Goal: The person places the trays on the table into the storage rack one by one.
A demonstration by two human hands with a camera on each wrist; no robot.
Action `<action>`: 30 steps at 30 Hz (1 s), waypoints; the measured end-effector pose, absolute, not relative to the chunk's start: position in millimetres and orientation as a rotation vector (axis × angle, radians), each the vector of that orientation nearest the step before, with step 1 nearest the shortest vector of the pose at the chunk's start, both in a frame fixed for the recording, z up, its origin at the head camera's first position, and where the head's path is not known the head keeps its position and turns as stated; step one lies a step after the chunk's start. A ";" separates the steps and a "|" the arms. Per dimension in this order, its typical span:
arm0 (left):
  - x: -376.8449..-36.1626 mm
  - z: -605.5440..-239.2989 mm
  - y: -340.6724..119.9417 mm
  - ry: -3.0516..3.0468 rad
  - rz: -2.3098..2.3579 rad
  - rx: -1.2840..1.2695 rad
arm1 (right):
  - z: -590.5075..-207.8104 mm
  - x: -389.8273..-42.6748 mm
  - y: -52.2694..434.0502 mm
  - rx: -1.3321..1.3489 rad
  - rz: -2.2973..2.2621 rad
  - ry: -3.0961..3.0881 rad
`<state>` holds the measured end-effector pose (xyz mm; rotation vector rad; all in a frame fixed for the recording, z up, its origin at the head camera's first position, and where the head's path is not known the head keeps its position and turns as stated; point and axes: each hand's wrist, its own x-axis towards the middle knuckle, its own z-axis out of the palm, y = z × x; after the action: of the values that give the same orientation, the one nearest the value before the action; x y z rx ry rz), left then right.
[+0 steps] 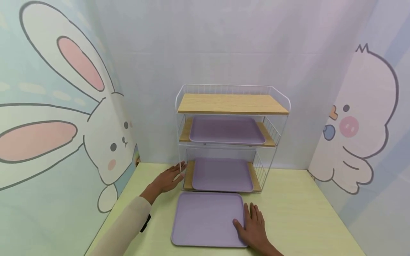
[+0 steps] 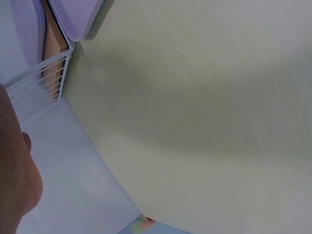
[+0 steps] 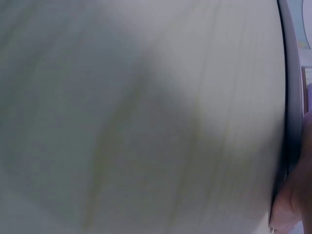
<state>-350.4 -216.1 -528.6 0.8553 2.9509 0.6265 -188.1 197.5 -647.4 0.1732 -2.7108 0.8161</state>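
Yellow-green table (image 1: 298,213): right hand (image 1: 254,227) flat, fingers spread on lavender tray (image 1: 205,218); left hand (image 1: 166,179) spread, steadying wire rack (image 1: 232,138). Risk: tray could snag on rack frame, tipping it.

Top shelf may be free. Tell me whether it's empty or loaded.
Empty: the top shelf shows bare wood, while both lower shelves hold purple trays.

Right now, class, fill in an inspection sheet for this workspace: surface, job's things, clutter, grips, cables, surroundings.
Surface: pale yellow-green table, wood-grain look.
Job's things: purple tray flat on the table before a white wire rack; a similar tray on the rack's middle and bottom shelves; top shelf bare.
Clutter: nothing seen.
Grips: left hand open, fingers against the rack's left front post; right hand rests on the table tray's near right corner, thumb on its surface.
Cables: nothing seen.
Surroundings: cartoon rabbit wall left, chick wall right.
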 end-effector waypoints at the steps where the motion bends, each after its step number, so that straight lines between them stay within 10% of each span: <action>1: -350.0 -528.5 -215.8 2.953 0.634 0.851 | -647.6 -188.2 197.3 0.167 0.813 -2.713; 30: -348.4 -533.5 -216.0 2.952 0.689 0.856 | -600.9 -172.1 205.9 -0.290 1.438 -2.696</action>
<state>-348.4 -216.0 -533.5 0.8559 2.9516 0.6894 -172.1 205.9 -600.9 -0.2900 -2.6958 1.4376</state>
